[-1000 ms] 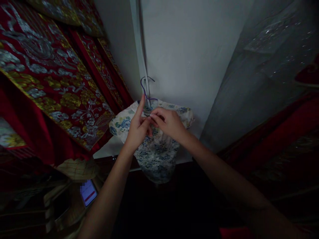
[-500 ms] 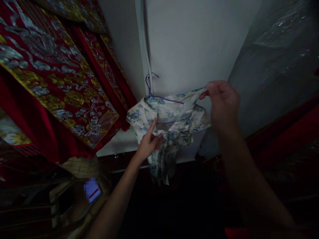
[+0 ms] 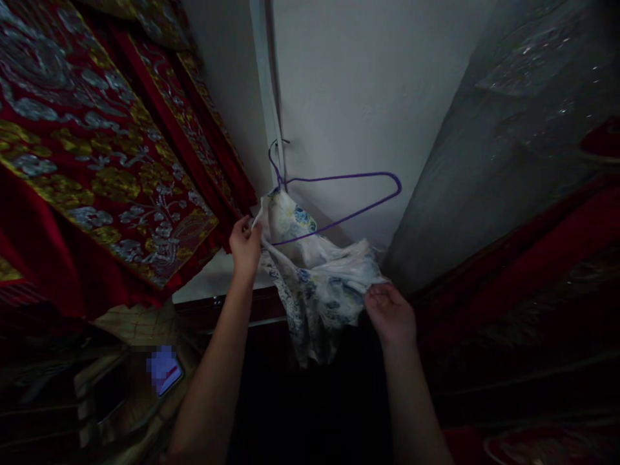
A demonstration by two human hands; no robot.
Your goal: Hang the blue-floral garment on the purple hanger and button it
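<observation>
A white garment with blue and yellow flowers [image 3: 334, 287], perhaps a blouse or dress, hangs from the left arm of a purple clothes hanger [image 3: 358, 175]. The hanger's right arm is bare, and its hook is caught at a pale strip [image 3: 264, 64] on the wall. My left hand [image 3: 245, 245] pinches the garment's left shoulder, close to the hanger. Lower on the right, my right hand [image 3: 391, 311] is closed on the other side of the garment and holds it away from the hanger. The cloth sags in folds between both hands.
Red cloth embroidered in gold and silver [image 3: 111, 161] hangs at the left. A lit phone [image 3: 167, 374] lies on a chair-like surface at lower left. Clear plastic sheeting [image 3: 484, 135] covers the right side, with more red cloth [image 3: 523, 258] below it.
The garment's right shoulder has come off the hanger, baring that arm. My right hand has moved down with the cloth, and my left hand has gone up-left to grip the left shoulder.
</observation>
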